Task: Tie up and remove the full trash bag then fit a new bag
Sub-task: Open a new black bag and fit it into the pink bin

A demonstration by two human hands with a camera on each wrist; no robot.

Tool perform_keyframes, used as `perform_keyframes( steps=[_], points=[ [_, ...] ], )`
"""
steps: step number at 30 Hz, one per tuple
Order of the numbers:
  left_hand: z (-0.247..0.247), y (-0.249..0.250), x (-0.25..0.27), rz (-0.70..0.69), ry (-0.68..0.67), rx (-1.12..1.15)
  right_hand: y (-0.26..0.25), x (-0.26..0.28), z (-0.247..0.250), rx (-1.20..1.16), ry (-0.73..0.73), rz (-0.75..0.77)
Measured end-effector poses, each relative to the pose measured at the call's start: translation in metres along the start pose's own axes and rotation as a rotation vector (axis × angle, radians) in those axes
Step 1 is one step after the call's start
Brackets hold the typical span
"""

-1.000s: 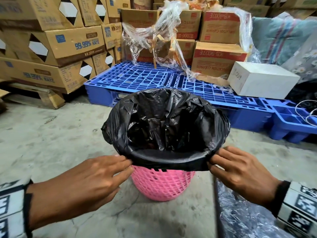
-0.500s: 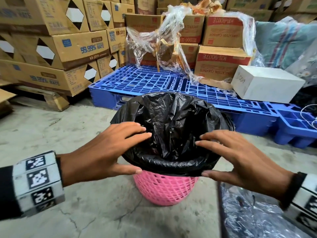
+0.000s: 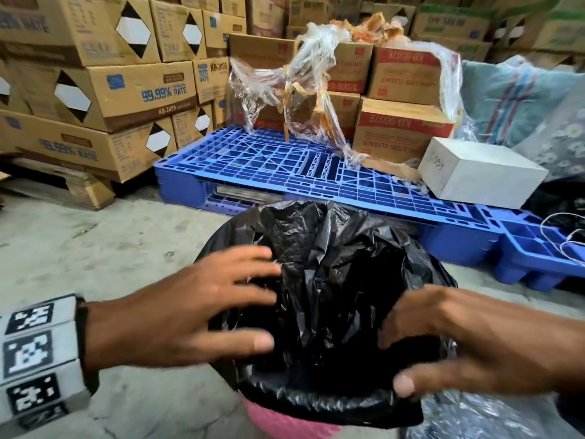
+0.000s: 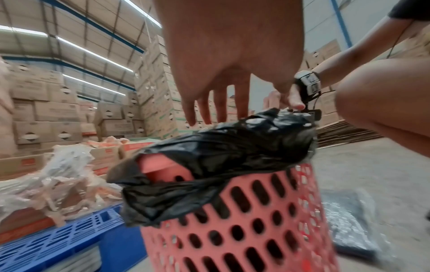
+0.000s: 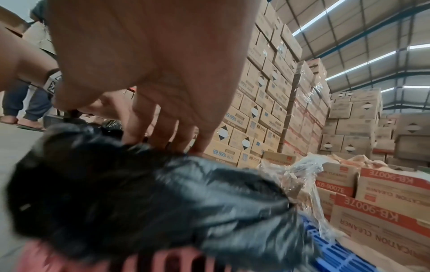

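Presently, item: crinkled black plastic bag (image 3: 335, 299) lining pink perforated plastic bin (image 4: 244, 217), edge folded over rim. Left hand (image 3: 190, 315) and right hand (image 3: 481, 340) spread, flat-fingered, gripping nothing. Step: fitting. Next, likely: pressing liner down.

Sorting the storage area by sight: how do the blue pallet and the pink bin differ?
The pallet is blue, flat and wide, with a square grid top; the bin is pink, upright and round, with oval holes. The pallet carries cardboard boxes and a white box; the bin is lined with a black bag. Both look like perforated plastic and stand on the concrete floor.
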State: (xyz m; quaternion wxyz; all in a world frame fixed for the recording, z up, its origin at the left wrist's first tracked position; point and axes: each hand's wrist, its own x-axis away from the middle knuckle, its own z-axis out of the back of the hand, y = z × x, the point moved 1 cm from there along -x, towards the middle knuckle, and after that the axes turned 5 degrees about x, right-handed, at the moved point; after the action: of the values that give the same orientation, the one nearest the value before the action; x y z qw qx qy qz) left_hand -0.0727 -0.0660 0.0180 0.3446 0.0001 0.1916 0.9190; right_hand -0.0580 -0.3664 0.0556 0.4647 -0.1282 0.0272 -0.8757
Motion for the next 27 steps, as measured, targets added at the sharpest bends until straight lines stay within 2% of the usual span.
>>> perform_keyframes(
  steps=[3,4,6,9,13,18,23,27],
  points=[
    [0.009,-0.032,-0.021,0.320,0.090,0.035,0.002,-0.030,0.033,0.047,-0.026,-0.027],
    [0.008,-0.042,-0.027,0.421,0.075,0.059,0.002,-0.044,0.042,0.096,-0.061,-0.028],
    [-0.001,-0.060,-0.036,0.523,0.027,0.083,0.003,-0.078,0.052,0.221,-0.145,-0.023],
    [-0.015,-0.068,-0.037,0.523,0.004,0.136,0.009,-0.128,0.035,0.370,-0.347,-0.056],
    [-0.014,-0.073,-0.036,0.505,-0.001,0.172,0.031,-0.170,-0.027,0.414,-0.529,-0.078],
    [-0.016,-0.074,-0.036,0.492,-0.014,0.190,0.051,-0.195,-0.093,0.415,-0.540,-0.089],
    [-0.014,-0.073,-0.035,0.493,-0.017,0.240,0.059,-0.204,-0.120,0.291,-0.561,-0.082],
    [-0.014,-0.073,-0.034,0.469,0.016,0.276,0.067,-0.217,-0.151,0.315,-0.607,-0.067]
  ],
)
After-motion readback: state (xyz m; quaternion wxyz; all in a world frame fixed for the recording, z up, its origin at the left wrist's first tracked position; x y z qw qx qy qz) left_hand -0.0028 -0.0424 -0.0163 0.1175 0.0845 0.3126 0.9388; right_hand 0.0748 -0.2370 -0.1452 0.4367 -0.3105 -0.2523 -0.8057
